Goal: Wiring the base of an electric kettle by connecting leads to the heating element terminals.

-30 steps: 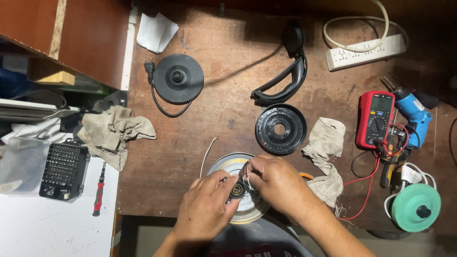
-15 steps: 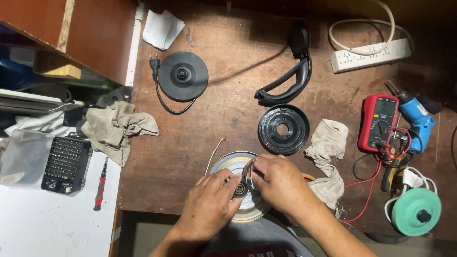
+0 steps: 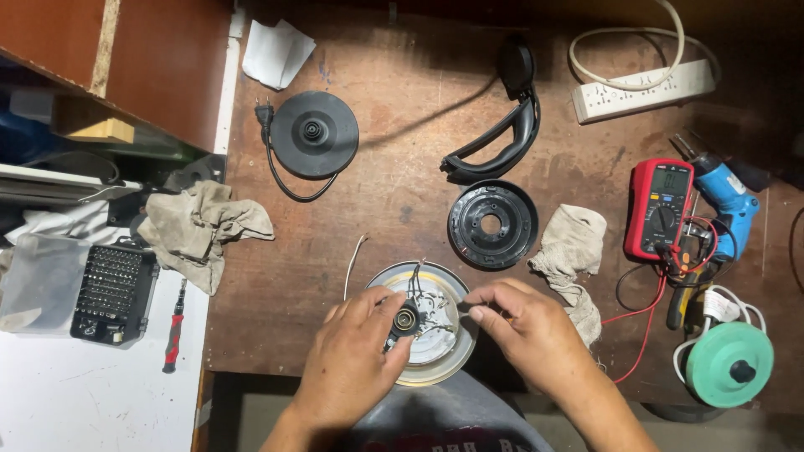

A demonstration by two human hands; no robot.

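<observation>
Left hand: my left hand (image 3: 352,368) lies over the near-left edge of the round metal base (image 3: 423,331), thumb and fingertips pinched together on the small black connector (image 3: 405,321) at its middle.
Right hand: my right hand (image 3: 528,331) sits at the right rim of the metal base, fingers curled in with thumb and forefinger nearly meeting; I cannot tell whether they grip anything.
Metal base: at the near edge of the wooden bench (image 3: 402,201), between my two hands, underside up, thin wires rising from the connector.
White wire: a loose white wire (image 3: 353,264) lies just beyond the base on its left.
Black ring cover: a round black cover (image 3: 492,224) rests just past the base, to the right.
Handle: a black curved handle (image 3: 502,138) lies beyond the cover.
Power stand: a round black stand (image 3: 314,134) with cord and plug sits far left on the bench.
Rags: one rag (image 3: 574,251) lies just beside my right hand, another rag (image 3: 201,230) at the bench's left edge.
Meter: a red meter (image 3: 659,209) sits at the right, leads trailing, with a blue drill (image 3: 724,201) next to it.
Other: a white power strip (image 3: 645,90) at the far right, a green spool (image 3: 729,364) near right, a bit case (image 3: 113,291) and red screwdriver (image 3: 174,331) on the white surface at left.
</observation>
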